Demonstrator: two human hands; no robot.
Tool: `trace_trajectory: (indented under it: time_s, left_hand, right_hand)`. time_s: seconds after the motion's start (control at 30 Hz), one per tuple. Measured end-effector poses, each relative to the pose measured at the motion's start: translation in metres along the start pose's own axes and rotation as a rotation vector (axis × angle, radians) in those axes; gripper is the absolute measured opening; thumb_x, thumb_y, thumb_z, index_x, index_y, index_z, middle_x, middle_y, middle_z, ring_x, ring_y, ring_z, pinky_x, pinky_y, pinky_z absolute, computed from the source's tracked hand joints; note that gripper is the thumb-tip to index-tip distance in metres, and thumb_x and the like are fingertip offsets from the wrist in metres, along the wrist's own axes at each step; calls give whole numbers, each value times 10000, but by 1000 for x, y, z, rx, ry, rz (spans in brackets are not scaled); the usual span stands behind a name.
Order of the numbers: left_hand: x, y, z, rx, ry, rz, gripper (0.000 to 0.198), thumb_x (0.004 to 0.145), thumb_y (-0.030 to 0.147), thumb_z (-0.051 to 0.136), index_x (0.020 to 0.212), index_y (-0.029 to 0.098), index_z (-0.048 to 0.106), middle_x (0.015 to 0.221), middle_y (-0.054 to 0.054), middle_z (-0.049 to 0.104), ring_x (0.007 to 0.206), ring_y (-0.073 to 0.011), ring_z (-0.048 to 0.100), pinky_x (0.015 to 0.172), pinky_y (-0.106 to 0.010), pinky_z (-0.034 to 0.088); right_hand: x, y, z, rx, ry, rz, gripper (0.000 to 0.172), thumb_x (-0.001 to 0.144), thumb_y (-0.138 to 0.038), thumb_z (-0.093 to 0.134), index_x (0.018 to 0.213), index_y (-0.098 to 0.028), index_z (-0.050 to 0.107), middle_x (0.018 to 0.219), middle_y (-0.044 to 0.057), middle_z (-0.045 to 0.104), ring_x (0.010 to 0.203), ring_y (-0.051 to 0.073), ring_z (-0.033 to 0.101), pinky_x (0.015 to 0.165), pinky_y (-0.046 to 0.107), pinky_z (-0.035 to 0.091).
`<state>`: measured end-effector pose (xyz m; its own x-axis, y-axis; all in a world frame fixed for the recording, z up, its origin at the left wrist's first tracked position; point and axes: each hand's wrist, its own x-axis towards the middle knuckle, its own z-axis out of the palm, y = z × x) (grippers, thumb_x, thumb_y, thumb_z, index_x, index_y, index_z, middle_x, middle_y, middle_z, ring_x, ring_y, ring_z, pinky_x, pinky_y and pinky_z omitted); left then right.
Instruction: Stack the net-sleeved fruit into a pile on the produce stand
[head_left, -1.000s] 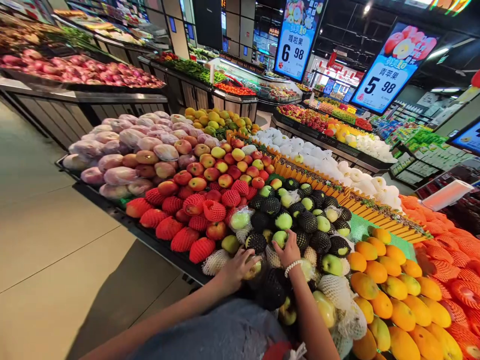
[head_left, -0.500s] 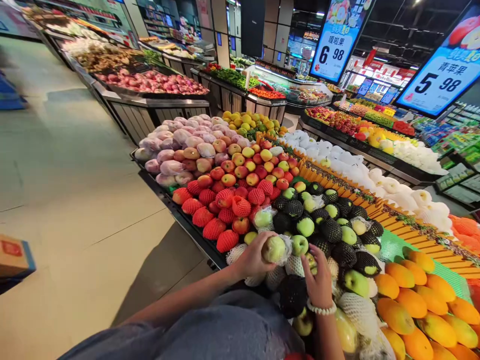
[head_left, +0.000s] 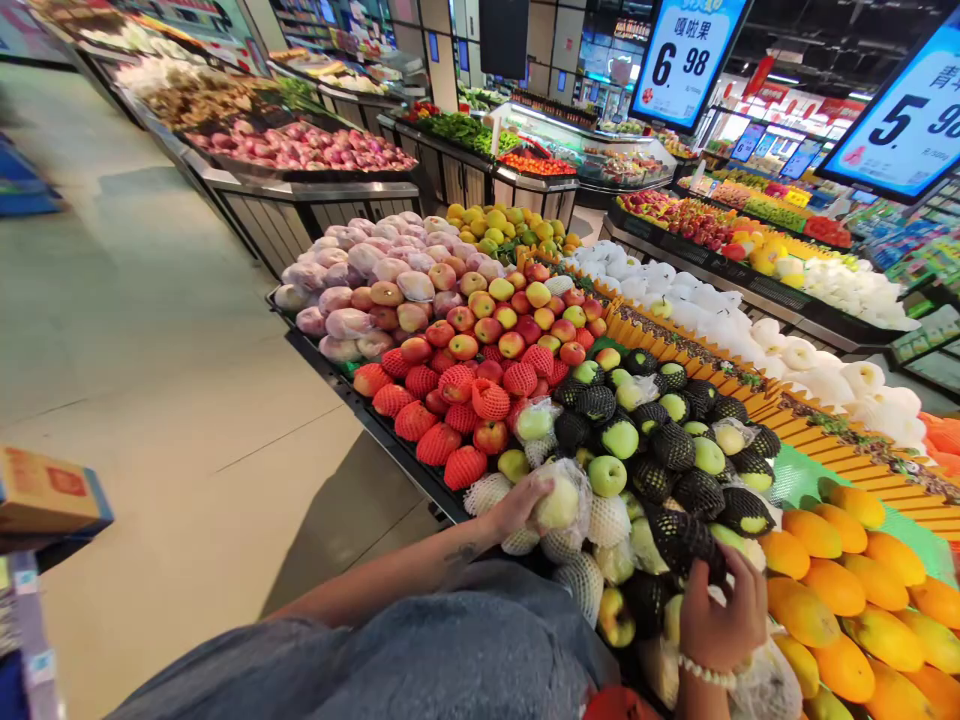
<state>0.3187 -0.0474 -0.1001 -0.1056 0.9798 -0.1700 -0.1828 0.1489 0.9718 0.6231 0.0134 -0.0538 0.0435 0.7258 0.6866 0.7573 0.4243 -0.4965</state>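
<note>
My left hand (head_left: 517,505) is closed on a pale green apple (head_left: 559,503) in clear plastic wrap, just above the near edge of the display. To the right, my right hand (head_left: 724,605), with a beaded bracelet at the wrist, has its thumb and fingers on a green apple in a black foam net (head_left: 681,538). The net hides most of that fruit. Between the hands lie a bare green apple (head_left: 607,476) and fruit in white foam nets (head_left: 609,521). More black-netted apples (head_left: 673,447) are heaped beyond my right hand.
Red-netted apples (head_left: 439,444) lie to the left, with bare red apples (head_left: 487,331) behind. Mangoes (head_left: 840,580) fill the near right. An orange slatted divider (head_left: 690,365) runs behind the green apples. A cardboard box (head_left: 49,495) is at the left, over the floor.
My right hand has moved right and nearer to me, from beside the bare green apple onto a black-netted one. My left hand still holds the wrapped apple, which has turned slightly.
</note>
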Motion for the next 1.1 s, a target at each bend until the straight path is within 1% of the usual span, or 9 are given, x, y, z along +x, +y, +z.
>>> trace_trajectory:
  time_s: [0.13,0.23,0.37,0.5,0.67,0.77,0.93,1.0,1.1]
  left_hand:
    - [-6,-2,-8,675,-124,289,605,715,388,857,1280,234,705,1350,-122,627,1247,-361,587,1102,-496,530]
    - [-9,-10,-12,1113,-252,398,648,752,231,839,1378,272,676,1431,-131,564,1332,-369,517,1162,-533,485]
    - [-6,-12,-14,1121,-254,480,651,829,383,858,1435,255,656,1400,-141,570,1282,-358,538,1153,-531,486]
    - [9,1,-14,1034,-28,465,376,999,386,668,1331,211,692,1315,-135,603,1248,-309,584,1135,-473,500]
    - [37,8,-5,1020,201,198,725,777,371,908,1395,148,604,1400,-191,533,1364,-402,532,1207,-554,434]
    - [48,6,0,1008,197,140,759,700,371,949,1339,150,606,1381,-197,532,1358,-432,531,1185,-565,441]
    - [55,3,4,930,176,164,719,594,224,913,1218,161,561,1241,-154,608,1259,-416,591,1132,-541,465]
    - [56,1,2,915,186,170,702,610,249,898,1207,155,542,1211,-157,620,1224,-410,608,1105,-521,478]
    - [56,1,-8,787,228,118,664,682,355,862,1222,173,521,1161,-132,648,1133,-362,651,1037,-481,516]
  right_hand:
    - [16,23,16,-62,-333,-141,542,1020,-587,499,1220,-155,757,1189,179,746,1107,346,658,1011,553,524]
    - [10,33,25,-53,-472,-186,589,1011,-640,505,1272,-172,747,1289,174,729,1204,365,625,1060,591,499]
    - [-4,35,21,19,-544,-150,447,1025,-509,517,1254,-198,742,1255,149,743,1158,316,673,1020,525,543]
    - [-10,44,13,6,-590,-67,397,1007,-426,506,1231,-202,744,1229,133,752,1126,298,701,1007,498,564]
    - [-18,62,12,-27,-725,-22,489,868,-524,651,1200,-189,781,1258,171,737,1161,371,692,1039,588,560]
    - [-21,60,12,-18,-729,5,489,798,-487,681,1184,-206,787,1275,167,735,1172,380,695,1039,585,566]
    - [-8,53,-10,37,-695,166,305,794,-428,542,892,-244,765,913,109,788,825,314,757,773,470,612]
    - [4,59,-32,17,-581,279,304,760,-500,597,872,-260,748,844,96,778,751,321,754,700,455,599]
    - [21,77,-74,-121,-206,470,276,742,-510,644,899,-299,729,838,104,757,755,359,761,681,478,583]
